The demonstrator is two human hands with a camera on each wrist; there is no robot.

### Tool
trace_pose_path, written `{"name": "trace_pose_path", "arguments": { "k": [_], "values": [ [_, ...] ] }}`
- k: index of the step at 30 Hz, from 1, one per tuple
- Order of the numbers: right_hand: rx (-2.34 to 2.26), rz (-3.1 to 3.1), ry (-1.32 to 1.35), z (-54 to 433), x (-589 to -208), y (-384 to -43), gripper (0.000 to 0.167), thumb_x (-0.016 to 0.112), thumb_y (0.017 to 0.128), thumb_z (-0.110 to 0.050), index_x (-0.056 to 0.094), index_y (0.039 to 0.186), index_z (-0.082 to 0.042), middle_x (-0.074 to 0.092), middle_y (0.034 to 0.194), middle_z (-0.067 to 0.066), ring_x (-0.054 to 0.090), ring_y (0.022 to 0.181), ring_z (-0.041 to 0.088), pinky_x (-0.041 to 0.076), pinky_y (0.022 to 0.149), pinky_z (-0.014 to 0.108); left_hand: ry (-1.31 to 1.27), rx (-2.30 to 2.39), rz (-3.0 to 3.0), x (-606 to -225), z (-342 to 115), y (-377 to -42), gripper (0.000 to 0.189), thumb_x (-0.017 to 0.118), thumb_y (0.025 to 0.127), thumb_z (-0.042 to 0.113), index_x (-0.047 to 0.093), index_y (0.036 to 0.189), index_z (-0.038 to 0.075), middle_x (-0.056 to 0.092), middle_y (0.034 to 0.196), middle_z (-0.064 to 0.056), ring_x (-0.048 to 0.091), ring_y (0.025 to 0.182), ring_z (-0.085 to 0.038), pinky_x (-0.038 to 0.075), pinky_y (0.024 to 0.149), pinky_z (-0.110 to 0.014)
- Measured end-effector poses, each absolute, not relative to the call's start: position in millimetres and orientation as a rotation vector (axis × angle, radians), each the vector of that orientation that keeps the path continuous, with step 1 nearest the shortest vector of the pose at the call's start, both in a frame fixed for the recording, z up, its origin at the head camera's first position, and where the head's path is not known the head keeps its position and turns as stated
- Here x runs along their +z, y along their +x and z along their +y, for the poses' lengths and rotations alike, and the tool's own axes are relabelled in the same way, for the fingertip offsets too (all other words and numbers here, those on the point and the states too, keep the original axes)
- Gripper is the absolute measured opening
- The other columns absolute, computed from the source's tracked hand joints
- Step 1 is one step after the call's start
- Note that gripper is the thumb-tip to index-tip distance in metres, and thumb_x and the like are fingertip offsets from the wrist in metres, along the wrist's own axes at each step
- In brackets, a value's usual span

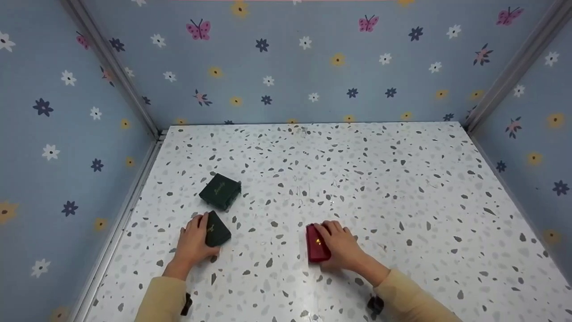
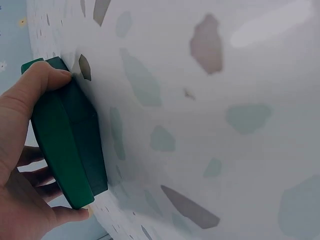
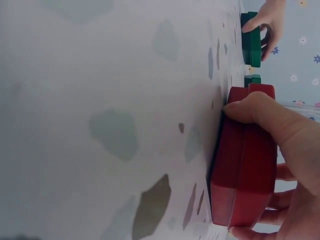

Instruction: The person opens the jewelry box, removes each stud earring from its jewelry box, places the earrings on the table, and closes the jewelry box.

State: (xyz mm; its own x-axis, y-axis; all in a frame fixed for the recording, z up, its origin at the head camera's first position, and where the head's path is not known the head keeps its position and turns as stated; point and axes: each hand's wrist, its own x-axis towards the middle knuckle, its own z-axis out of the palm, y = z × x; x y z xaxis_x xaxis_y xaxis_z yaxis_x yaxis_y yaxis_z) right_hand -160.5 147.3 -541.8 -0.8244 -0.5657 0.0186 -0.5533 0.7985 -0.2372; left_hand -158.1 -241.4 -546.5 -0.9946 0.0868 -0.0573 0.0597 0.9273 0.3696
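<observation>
My left hand (image 1: 193,241) grips a small dark green box (image 1: 217,229) with gold lettering on its lid, at the left of the speckled table. In the left wrist view the thumb presses one side of this box (image 2: 70,130) while fingers curl round the other. A second dark green box (image 1: 220,191), also gold-lettered, lies just beyond it. Right of the middle, my right hand (image 1: 342,246) holds a red box (image 1: 317,243) with a gold mark on top. The right wrist view has the thumb and fingers around the red box (image 3: 245,160), which sits close against the tabletop.
The white tabletop (image 1: 380,179) is speckled with grey chips. Blue panels with flowers and butterflies stand at the back (image 1: 295,62), left (image 1: 67,134) and right (image 1: 532,134). A metal rail (image 1: 120,232) runs along the left edge.
</observation>
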Motion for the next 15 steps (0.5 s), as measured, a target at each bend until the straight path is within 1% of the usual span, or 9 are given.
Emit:
{"name": "trace_pose_path", "arguments": {
  "k": [7,15],
  "values": [
    [-0.336,2.948,-0.921,147.1,-544.0,-160.9,0.100,0.078,0.050,-0.041,0.033,0.133,-0.007,0.040,0.122,0.014,0.037,0.111,0.028,0.038,0.083,0.046,0.112,0.554,3.032,-548.4,-242.7,-158.8,0.100,0.078,0.062,0.032,0.023,0.135,-0.006,0.025,0.132,-0.030,0.024,0.121,-0.043,0.020,0.092,-0.064],
    [-0.368,2.933,-0.927,148.3,-543.6,-160.7,0.100,0.079,0.051,-0.039,0.032,0.135,-0.008,0.040,0.124,0.015,0.037,0.112,0.028,0.038,0.085,0.047,0.096,0.594,3.039,-548.2,-241.3,-160.3,0.100,0.077,0.062,0.035,0.023,0.135,-0.006,0.025,0.132,-0.029,0.022,0.122,-0.041,0.013,0.095,-0.063]
  ]
}}
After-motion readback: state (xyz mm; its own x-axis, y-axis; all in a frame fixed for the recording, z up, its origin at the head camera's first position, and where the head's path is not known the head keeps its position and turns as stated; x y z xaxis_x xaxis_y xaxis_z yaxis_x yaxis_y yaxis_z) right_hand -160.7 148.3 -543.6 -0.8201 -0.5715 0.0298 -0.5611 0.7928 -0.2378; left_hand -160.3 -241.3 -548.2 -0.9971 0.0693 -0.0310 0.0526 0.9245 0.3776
